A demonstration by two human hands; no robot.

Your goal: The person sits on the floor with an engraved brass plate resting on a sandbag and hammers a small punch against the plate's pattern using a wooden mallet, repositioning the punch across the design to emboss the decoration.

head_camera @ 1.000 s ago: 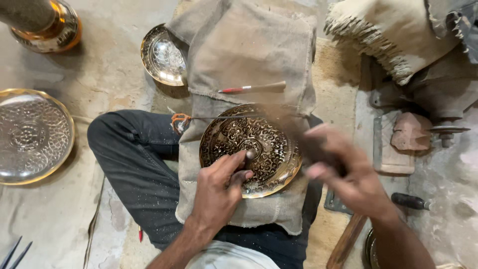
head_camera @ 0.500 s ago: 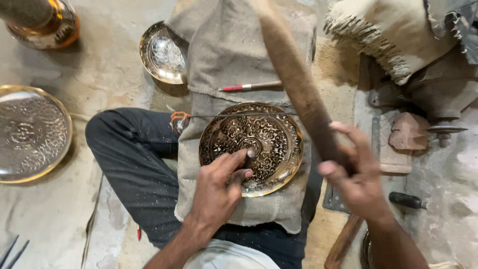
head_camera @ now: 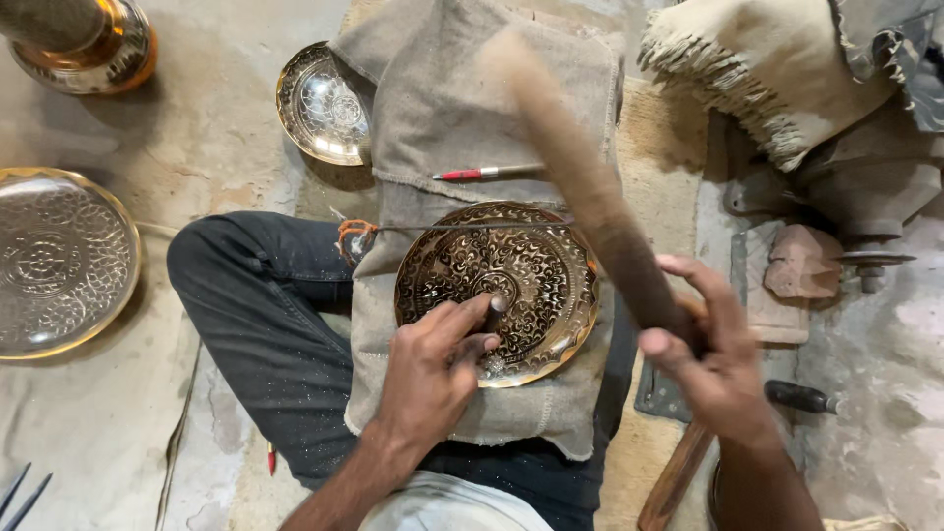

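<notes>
An engraved round brass plate [head_camera: 521, 265] rests on a burlap cloth [head_camera: 462, 108] over my lap. My left hand [head_camera: 433, 364] pinches a small dark chisel [head_camera: 495, 307], tip down on the plate near its centre. My right hand [head_camera: 713, 349] grips a long wooden mallet [head_camera: 580, 182], raised and blurred above the plate's right side.
A red-tipped pencil [head_camera: 489, 173] lies on the cloth above the plate. A larger engraved tray [head_camera: 59, 261] lies on the floor at left, a small brass dish [head_camera: 324, 103] at top, a brass vessel [head_camera: 88, 44] at the top left corner. Tools and a frayed cloth [head_camera: 757, 69] sit at right.
The mallet rose from low over the plate's right edge to a raised position. The left hand kept the chisel on the plate.
</notes>
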